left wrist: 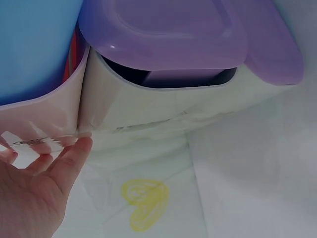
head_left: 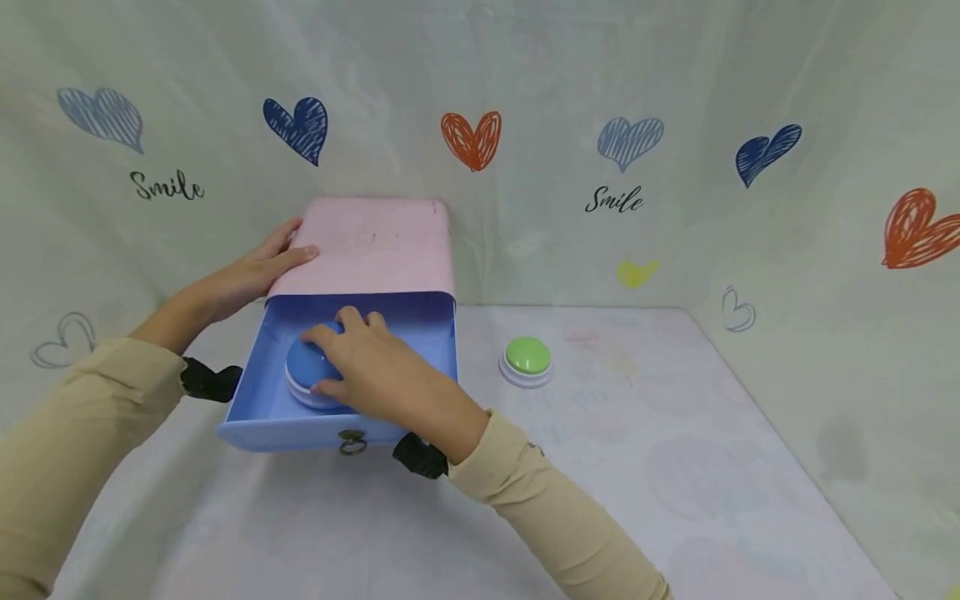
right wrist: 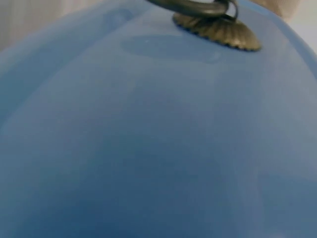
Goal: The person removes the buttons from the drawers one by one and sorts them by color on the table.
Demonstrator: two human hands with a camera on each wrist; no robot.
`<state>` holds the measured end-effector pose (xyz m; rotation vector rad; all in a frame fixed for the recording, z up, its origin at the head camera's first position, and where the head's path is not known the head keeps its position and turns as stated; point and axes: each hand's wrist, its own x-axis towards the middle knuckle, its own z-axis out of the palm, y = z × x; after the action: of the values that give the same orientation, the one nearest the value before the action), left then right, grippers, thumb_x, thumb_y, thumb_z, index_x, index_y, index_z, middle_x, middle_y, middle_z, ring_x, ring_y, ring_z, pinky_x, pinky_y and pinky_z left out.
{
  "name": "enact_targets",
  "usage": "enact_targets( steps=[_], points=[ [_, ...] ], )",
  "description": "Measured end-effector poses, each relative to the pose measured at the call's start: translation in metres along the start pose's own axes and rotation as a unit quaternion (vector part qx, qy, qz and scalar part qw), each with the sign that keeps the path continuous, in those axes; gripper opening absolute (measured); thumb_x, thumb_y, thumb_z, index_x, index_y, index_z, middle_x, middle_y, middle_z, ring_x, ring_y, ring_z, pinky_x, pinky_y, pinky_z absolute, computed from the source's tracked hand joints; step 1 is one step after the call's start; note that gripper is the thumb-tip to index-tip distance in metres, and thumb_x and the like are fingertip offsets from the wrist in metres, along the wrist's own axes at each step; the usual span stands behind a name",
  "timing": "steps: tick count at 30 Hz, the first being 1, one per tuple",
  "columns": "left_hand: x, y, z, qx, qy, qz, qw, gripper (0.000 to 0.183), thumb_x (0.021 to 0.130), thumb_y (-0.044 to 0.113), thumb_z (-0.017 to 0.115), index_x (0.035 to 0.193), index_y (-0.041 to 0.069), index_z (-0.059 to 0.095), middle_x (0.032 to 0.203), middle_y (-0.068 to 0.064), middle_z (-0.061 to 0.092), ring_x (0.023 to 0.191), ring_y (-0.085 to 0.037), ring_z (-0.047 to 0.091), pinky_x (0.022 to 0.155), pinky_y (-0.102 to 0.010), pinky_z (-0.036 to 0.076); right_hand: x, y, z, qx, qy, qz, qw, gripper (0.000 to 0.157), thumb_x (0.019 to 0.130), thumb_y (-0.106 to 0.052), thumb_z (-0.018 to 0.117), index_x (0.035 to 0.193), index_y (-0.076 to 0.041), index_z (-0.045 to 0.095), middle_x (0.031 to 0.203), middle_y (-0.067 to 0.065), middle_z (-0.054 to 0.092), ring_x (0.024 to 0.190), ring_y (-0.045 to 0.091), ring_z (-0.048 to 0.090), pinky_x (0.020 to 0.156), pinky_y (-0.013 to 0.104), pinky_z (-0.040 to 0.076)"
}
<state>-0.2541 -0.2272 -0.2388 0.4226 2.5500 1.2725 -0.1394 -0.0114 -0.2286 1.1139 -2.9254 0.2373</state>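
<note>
Our left hand (head_left: 262, 265) rests on the left edge of the pink box (head_left: 371, 250), fingers nearly straight. Nearer us, our right hand (head_left: 381, 369) grips the blue button (head_left: 308, 363), fingers spread round it, inside the blue drawer (head_left: 277, 434). Right of that grip sits the green button (head_left: 528, 357).

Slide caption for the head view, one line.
Left hand on the pink box, right hand gripping the blue button in the open drawer; green button on the table at right.
</note>
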Motion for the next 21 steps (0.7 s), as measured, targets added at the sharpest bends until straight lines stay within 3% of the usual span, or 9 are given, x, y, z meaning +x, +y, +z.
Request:
enact_targets(
  steps=[13,21],
  points=[
    [0.003,-0.001,0.0,0.001,0.0,0.001,1.0,0.076,0.096,0.05,0.032,0.145,0.032,-0.021,0.155,-0.007,-0.021,0.14,-0.046,-0.007,0.098,-0.075,0.013,-0.02,0.011,-0.012,0.063,0.047,0.033,0.996,0.055,0.089,-0.042,0.059,0.139,-0.029,0.042,0.141,0.005,0.036,0.119,0.022,0.038,0.094,0.033,0.046],
    [0.002,-0.002,0.001,0.003,0.004,0.003,1.0,0.074,0.096,0.049,0.032,0.146,0.033,-0.02,0.155,-0.008,-0.021,0.14,-0.047,-0.006,0.097,-0.076,0.013,-0.04,0.029,-0.014,0.093,0.116,0.034,0.988,0.051,0.085,-0.04,0.064,0.133,-0.029,0.049,0.136,0.005,0.04,0.119,0.024,0.038,0.09,0.032,0.05]
  ],
)
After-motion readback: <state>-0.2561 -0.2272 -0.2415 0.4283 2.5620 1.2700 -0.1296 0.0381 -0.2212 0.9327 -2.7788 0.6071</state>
